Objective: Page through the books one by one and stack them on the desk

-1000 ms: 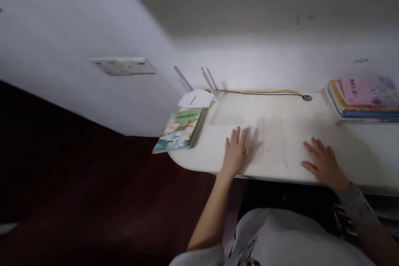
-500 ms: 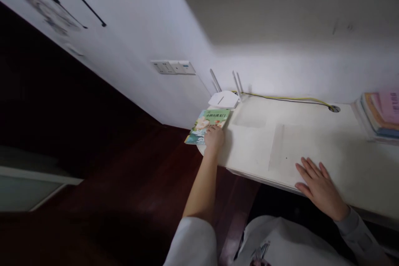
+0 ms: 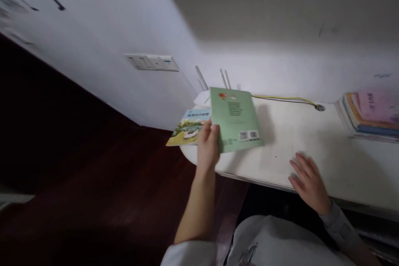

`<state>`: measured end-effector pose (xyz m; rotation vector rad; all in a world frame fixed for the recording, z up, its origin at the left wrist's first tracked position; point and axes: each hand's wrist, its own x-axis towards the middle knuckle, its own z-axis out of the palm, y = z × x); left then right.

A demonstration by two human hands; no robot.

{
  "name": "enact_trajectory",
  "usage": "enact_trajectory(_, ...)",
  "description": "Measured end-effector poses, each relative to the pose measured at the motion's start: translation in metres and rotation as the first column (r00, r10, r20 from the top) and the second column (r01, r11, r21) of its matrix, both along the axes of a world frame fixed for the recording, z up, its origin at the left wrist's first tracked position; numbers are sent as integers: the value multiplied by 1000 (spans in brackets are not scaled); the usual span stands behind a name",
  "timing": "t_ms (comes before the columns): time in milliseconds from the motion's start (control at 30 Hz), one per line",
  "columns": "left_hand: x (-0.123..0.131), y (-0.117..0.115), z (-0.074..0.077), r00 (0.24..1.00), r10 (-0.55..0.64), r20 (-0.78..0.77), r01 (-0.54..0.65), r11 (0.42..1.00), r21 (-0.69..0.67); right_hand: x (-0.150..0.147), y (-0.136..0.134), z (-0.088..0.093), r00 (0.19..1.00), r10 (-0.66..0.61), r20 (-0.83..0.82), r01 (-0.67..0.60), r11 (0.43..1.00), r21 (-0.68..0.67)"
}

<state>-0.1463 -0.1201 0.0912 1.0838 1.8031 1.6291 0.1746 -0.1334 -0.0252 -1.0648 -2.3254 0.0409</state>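
My left hand (image 3: 208, 145) grips a thin green book (image 3: 238, 126) by its left edge. The book is tilted up off the desk, its back cover with printed text and a barcode facing me. Behind my left hand lies another picture book (image 3: 188, 126) with a blue and yellow cover, its corner jutting past the desk's rounded left end. My right hand (image 3: 310, 181), fingers spread, is over the front part of the white desk (image 3: 280, 141) and holds nothing.
A white router (image 3: 201, 97) with upright antennas stands at the back left, partly hidden by the green book. Yellow and black cables (image 3: 286, 99) run along the wall to a desk hole. A stack of books (image 3: 372, 114) sits on the right. Wall sockets (image 3: 152, 62) are at left.
My left hand has lifted the green book and turned it over to the right, uncovering the blue and yellow book. My right hand's fingers have spread and curled slightly. The view has shifted.
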Motion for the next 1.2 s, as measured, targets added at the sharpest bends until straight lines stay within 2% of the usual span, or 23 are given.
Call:
enact_trajectory(33, 20, 2, -12, 977, -105, 185, 101, 994, 29, 4, 0, 1, 997, -35, -76, 35, 999, -4)
enact_trajectory(100, 54, 6, -35, 883, -240, 402, 231, 970, 70, 14, 0, 1, 973, -131, -191, 128, 991, -30)
enact_trajectory(167, 79, 9, -53, 815, -291, 501, 293, 953, 77, 26, 2, 1, 949, -224, -220, 214, 974, -69)
enact_trajectory(267, 98, 12, -73, 797, -302, 523, 336, 941, 32, 40, 5, -2, 941, -289, -176, 276, 956, -98)
enact_trajectory(367, 102, 15, -86, 860, -302, 412, 347, 937, -38, 41, 7, -4, 946, -296, -135, 288, 954, -76)
enact_trajectory(467, 97, 17, -92, 938, -291, 188, 315, 942, -114, 37, 6, -5, 951, -291, -107, 288, 957, -42)
enact_trajectory(600, 81, 20, -91, 947, -311, -81, 285, 930, -233, 36, 6, -5, 956, -277, -100, 275, 961, -26)
enact_trajectory(700, 72, 20, -93, 897, -322, -304, 229, 925, -304, 37, 6, -2, 957, -273, -96, 272, 962, -25)
enact_trajectory(833, 72, 16, -104, 692, -286, -663, 121, 951, -284, 29, 4, 6, 960, -267, -80, 267, 964, -15)
enact_trajectory(900, 74, 15, -111, 632, -267, -727, 58, 952, -299, 19, 2, 11, 974, -225, -36, 225, 974, -11)
enact_trajectory(967, 76, 13, -118, 616, -278, -737, 46, 947, -318, 9, -1, 14, 987, -162, 19, 162, 986, -25)
enact_trajectory(1067, 76, 12, -123, 628, -280, -726, 63, 948, -311, -2, -5, 14, 993, -98, 68, 102, 993, -64)
enact_trajectory(1200, 76, 11, -121, 673, -307, -673, 99, 939, -330, -3, -6, 7, 990, -94, 102, 101, 993, -67)
